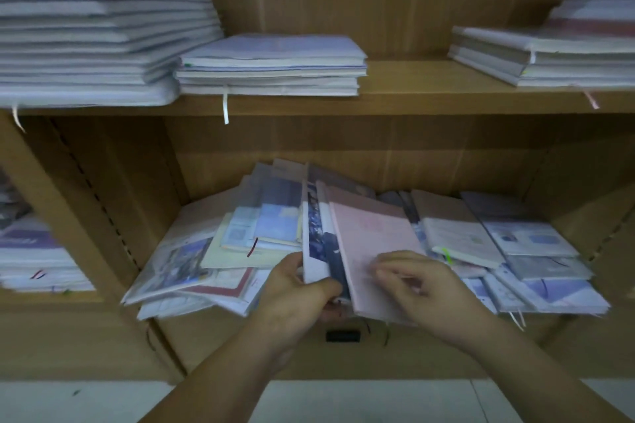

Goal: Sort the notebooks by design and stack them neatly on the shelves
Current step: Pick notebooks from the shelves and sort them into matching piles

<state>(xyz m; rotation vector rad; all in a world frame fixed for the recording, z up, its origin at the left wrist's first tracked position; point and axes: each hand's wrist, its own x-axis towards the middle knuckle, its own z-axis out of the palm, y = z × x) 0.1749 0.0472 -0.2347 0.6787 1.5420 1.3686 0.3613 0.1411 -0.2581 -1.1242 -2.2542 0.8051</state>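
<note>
Motion blur smears the right hand [422,285]: its curled fingers lie on the pink notebook [371,233], perhaps only touching it; I cannot tell whether they grip. The left hand [299,288] clamps the tilted dark-blue notebook [323,244] beside it. A loose heap [192,261] hides most of the lower shelf [192,336]. On the upper shelf [405,93], the outer stacks [96,27] are cut off.

**ITEM COUNT: SHELF UNIT**

- Hands: 2, one left hand [302,288] and one right hand [422,282].
- Shelf boards in the centre bay: 2, the upper shelf [412,93] and the lower shelf [563,227].
- Flat stacks on the upper shelf: 3, the tall stack [96,27], the short stack [271,65] and the right stack [556,55].
- Side stack [34,257] in the left bay: 1.
- Loose heap [481,244] on the lower shelf: 1. Its notebooks overlap, so they cannot be counted.
- Upright notebooks [331,251] between the hands: at least 3, including 1 pink notebook [374,237].
- Black tab [342,335]: 1.
</note>
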